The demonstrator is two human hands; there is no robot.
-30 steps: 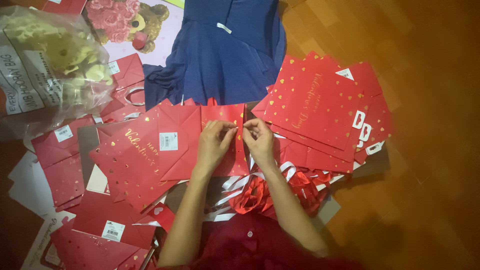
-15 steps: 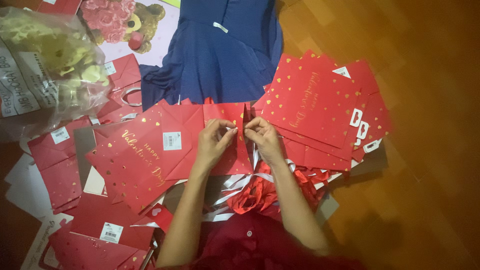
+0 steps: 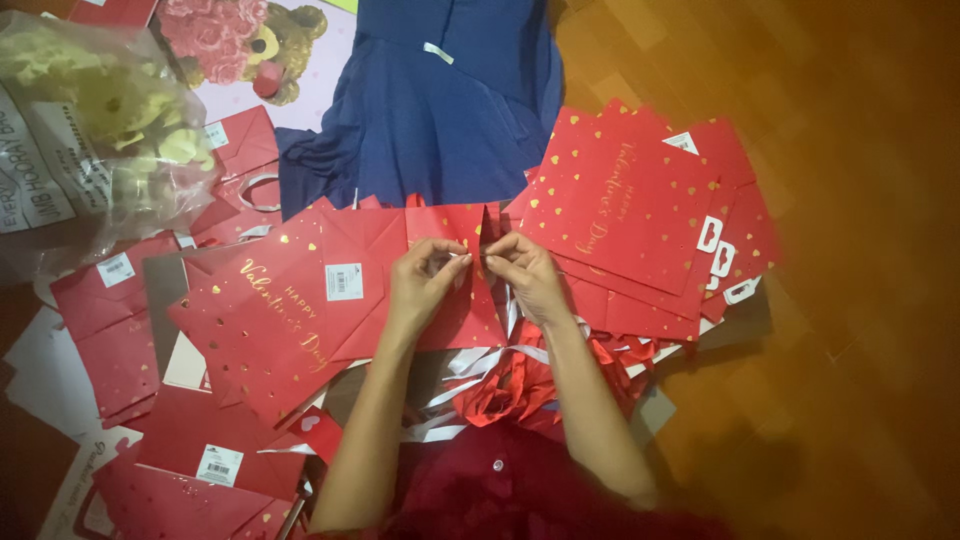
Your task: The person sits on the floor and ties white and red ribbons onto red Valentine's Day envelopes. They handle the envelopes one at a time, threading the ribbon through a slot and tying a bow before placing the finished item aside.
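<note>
Both hands meet over a flat red paper bag (image 3: 440, 270) lying on the wooden floor (image 3: 850, 250); this bag serves as the landmark. The left hand (image 3: 425, 285) rests on the bag's middle, its thumb and forefinger pinched shut near the bag's top edge. The right hand (image 3: 525, 275) sits at the bag's right edge, fingers likewise pinched. Between the 2 pinches runs a short white ribbon (image 3: 472, 256), held taut by both; it is too small to tell how it joins the bag.

Overlapping the bag's left side lies another red bag (image 3: 270, 320) with gold hearts and a white sticker. Right of the bag fans a stack of red bags (image 3: 630, 215), gold-dotted, with white tags at its far right edge. Just below the bag, between the forearms, sits a heap of red and white ribbons (image 3: 500, 385). Above the bag spreads a blue garment (image 3: 440, 100). Above and left of the bag stands a card with a teddy bear and pink roses (image 3: 250, 45), and farther left a clear plastic sack (image 3: 90, 130) holding something yellow. More red bags (image 3: 110, 320) lie scattered left and below-left of the bag.
</note>
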